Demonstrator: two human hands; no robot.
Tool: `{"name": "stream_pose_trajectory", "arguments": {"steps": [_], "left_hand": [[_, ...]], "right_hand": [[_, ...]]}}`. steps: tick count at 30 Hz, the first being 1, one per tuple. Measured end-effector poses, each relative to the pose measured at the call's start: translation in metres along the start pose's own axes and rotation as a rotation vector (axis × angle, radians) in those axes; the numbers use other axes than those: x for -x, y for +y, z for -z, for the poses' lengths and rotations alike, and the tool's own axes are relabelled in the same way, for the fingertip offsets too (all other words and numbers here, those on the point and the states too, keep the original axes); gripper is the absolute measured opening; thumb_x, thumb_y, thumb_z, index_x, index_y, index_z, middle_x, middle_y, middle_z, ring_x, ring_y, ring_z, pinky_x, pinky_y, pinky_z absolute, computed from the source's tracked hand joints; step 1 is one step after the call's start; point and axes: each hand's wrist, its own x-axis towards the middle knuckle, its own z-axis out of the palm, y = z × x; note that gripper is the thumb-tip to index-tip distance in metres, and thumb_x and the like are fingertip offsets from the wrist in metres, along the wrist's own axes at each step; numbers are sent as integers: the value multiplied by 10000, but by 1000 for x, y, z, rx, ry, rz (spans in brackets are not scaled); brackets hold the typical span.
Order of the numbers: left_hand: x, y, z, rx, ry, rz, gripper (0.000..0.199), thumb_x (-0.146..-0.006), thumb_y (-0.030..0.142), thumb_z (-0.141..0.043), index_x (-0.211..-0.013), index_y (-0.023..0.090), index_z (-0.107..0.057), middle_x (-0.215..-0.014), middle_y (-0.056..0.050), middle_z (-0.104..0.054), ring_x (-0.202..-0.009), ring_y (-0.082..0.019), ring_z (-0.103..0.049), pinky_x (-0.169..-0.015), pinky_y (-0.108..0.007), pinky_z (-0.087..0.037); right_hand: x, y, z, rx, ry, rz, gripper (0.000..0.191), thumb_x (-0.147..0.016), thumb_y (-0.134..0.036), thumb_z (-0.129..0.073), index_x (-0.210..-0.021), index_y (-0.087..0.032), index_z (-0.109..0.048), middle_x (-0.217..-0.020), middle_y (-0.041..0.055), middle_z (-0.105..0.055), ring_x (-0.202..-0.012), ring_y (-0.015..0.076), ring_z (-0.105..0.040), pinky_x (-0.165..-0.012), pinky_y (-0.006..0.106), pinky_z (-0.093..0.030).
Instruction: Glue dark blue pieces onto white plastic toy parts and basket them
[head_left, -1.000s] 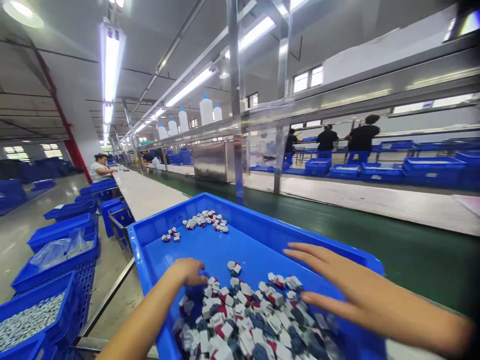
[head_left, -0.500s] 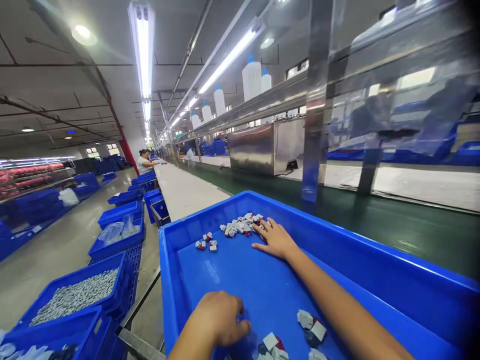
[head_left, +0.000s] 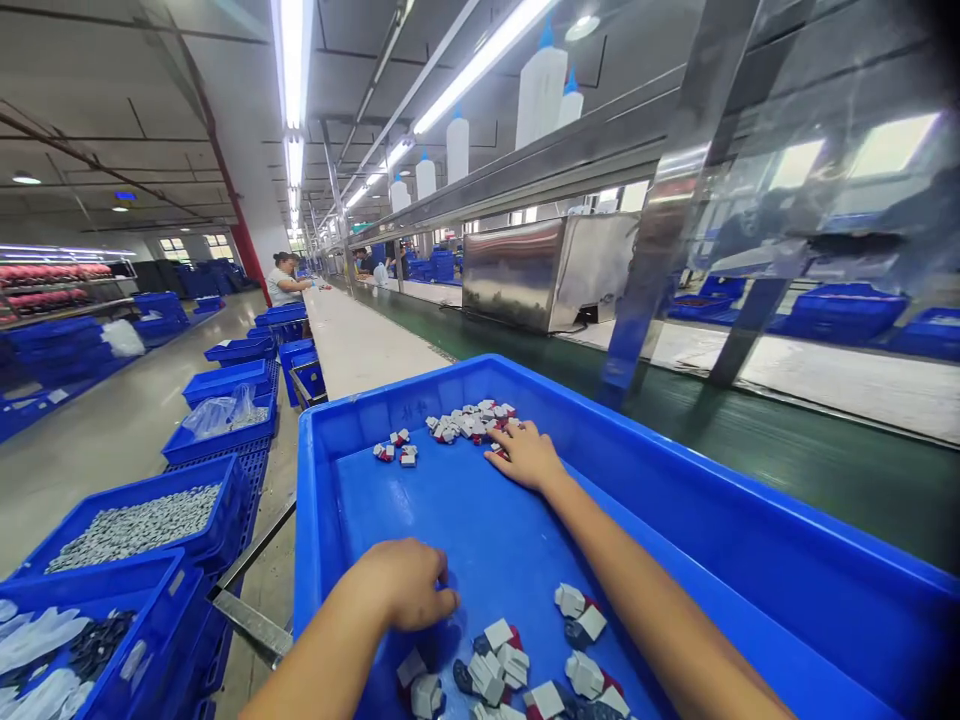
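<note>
My right hand [head_left: 527,458] is at the far end of a blue plastic tray [head_left: 675,460], fingers spread, touching the edge of a pile of small grey-white, red and dark blocky pieces [head_left: 466,422]. My left hand [head_left: 411,588] hovers over the near left part of the tray with its fingers loosely curled. A gap shows between thumb and forefinger, and I see nothing held there. A few similar pieces [head_left: 396,449] lie apart at the far left corner. Below and right of my left hand is a looser cluster of the pieces [head_left: 495,665].
A pale worktable [head_left: 349,345] and green conveyor belt [head_left: 765,430] run beyond the tray. Blue bins [head_left: 135,525] with grey pieces line the floor at left. A metal post [head_left: 660,250] and shelf with white bottles [head_left: 540,95] stand right. Another person [head_left: 283,282] sits farther down.
The view has tipped downward, so more of the near cluster shows. My right hand stays at the far pile; my left hand remains loosely curled over the tray.
</note>
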Motion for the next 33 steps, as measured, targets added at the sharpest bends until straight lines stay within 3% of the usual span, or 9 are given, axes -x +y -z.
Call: {"name": "stream_pose_trajectory", "arguments": {"steps": [3,9,17,28,33], "left_hand": [[0,1,1,-10,-10,24,429,-746,368,-410,-1064,152,-600,-1013,-158,-629,-939,-337,-570,-786,-455,-445],[-3,1,5,-12,-26,70,398,-753,328,-403,-1029,137,-617,-827,-136,-674,-856,-288,-605,-767,-411,-460],[-5,1,8,32,-31,92,380,-735,314,-429,-1030,155,-608,-871,-119,-681,-898,-259,-604,-764,-363,-463],[-10,-7,3,141,-60,98,371,-740,290,-413,-1019,128,-596,-845,-133,-681,-759,-222,-639,-537,-256,-433],[-10,-8,3,179,-71,102,378,-742,284,-415,-1044,122,-575,-857,-146,-677,-733,-211,-643,-479,-228,-395]], "right_hand": [[6,-5,0,-13,17,-12,396,-862,-430,-393,-1217,-260,-431,-1137,73,-458,-1084,271,-371,-805,443,-380],[12,-7,5,-46,48,-97,305,-861,-365,-435,-1096,-186,-509,-1104,76,-472,-1070,248,-396,-834,441,-378],[10,-1,12,-80,38,-67,306,-841,-361,-479,-1081,-176,-520,-1117,73,-474,-1046,232,-422,-816,412,-401],[15,0,6,-105,171,-112,282,-864,-346,-423,-1065,-182,-533,-1118,67,-482,-1036,212,-418,-805,370,-387],[15,1,5,-100,156,-105,348,-867,-348,-405,-1159,-174,-476,-1147,85,-470,-1044,222,-421,-796,372,-393]]}}
